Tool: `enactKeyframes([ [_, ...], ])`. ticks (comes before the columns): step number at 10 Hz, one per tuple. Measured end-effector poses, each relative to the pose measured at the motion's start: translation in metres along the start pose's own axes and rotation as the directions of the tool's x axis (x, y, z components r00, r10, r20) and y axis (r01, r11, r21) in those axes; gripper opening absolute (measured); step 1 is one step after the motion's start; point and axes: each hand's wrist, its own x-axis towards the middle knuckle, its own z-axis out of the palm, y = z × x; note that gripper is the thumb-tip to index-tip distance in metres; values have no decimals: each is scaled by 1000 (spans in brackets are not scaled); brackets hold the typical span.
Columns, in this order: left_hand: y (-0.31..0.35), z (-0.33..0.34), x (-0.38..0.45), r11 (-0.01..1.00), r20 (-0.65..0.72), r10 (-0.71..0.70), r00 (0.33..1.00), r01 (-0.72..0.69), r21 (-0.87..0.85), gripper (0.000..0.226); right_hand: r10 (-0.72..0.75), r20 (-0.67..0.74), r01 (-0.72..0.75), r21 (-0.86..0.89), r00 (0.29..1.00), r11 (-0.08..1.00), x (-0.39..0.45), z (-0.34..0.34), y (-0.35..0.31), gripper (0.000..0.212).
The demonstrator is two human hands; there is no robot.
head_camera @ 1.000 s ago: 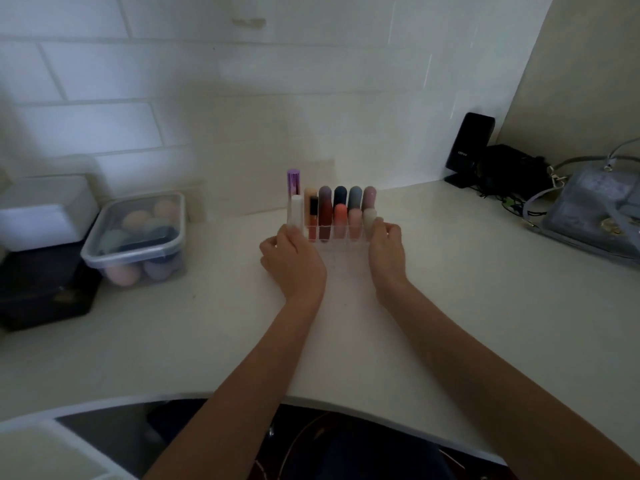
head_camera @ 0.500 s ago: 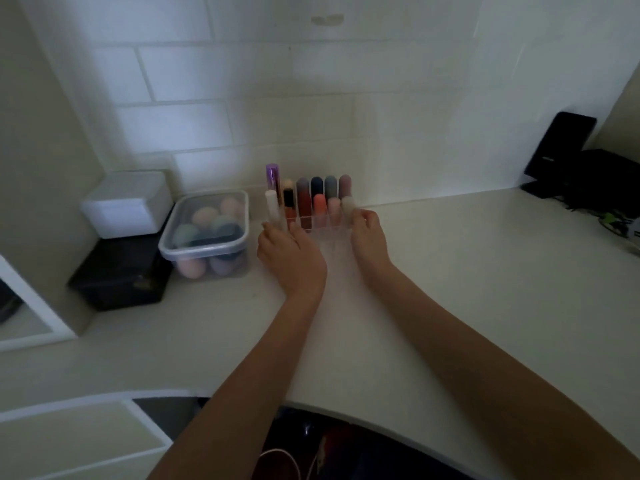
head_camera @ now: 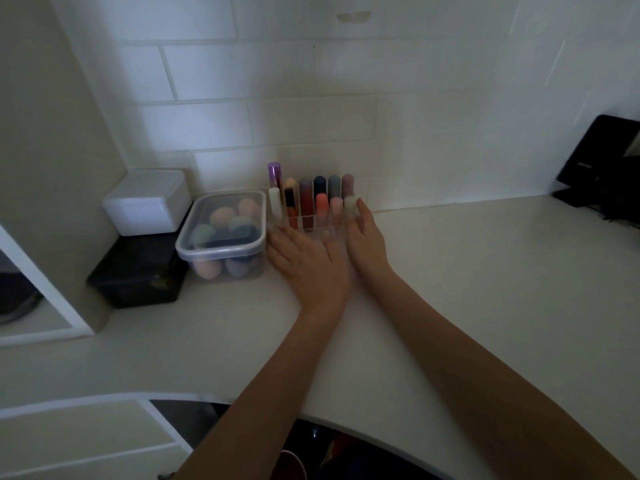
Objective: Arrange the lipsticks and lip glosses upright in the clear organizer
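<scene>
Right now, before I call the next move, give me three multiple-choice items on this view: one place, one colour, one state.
1. Where does the clear organizer stand?
A. right of the lidded sponge container, near the tiled wall
B. on the white box
C. at the counter's front edge

2. What colour is the tallest tube?
A. green
B. purple
C. yellow

3. How do the tubes in the organizer stand?
A. lying flat
B. spilled out
C. upright

Key: 1 A, it sits beside the container. 2 B, the back-left cap is shiny purple. 3 C, caps point up in rows, with left hand and right hand open alongside.
</scene>
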Motion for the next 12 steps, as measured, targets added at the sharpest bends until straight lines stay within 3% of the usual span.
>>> enactKeyframes([
  [2, 4, 5, -6, 963, 126, 58, 990, -89, 253, 73, -32, 7, 32, -11, 999, 999, -4, -1, 2, 47],
  [3, 4, 4, -5, 957, 142, 46, 989, -85, 278, 74, -20, 26, 21, -64, 999, 998, -6, -1, 3, 48],
  [6, 0, 4, -8, 980, 136, 42, 990, -67, 190, 74, -42, 69, 53, -157, 997, 986, -12, -2, 3, 51],
  [9, -1, 5, -7, 982, 119, 39, 992, -60, 180, 75, -104, 95, 116, -133, 990, 984, -16, -6, 0, 53],
  [10, 0, -3, -8, 991, 160, 44, 986, -63, 115, 73, -52, 74, 59, -96, 996, 994, -18, -14, -6, 55],
  [11, 1, -26, 2, 935, 91, 83, 992, -46, -351, 52, -153, -165, 163, 44, 974, 986, -1, -48, -31, 47],
  [12, -5, -71, 28, 768, -192, 74, 979, -178, -615, 32, -340, -315, 431, 288, 886, 855, 29, -113, -85, 31],
])
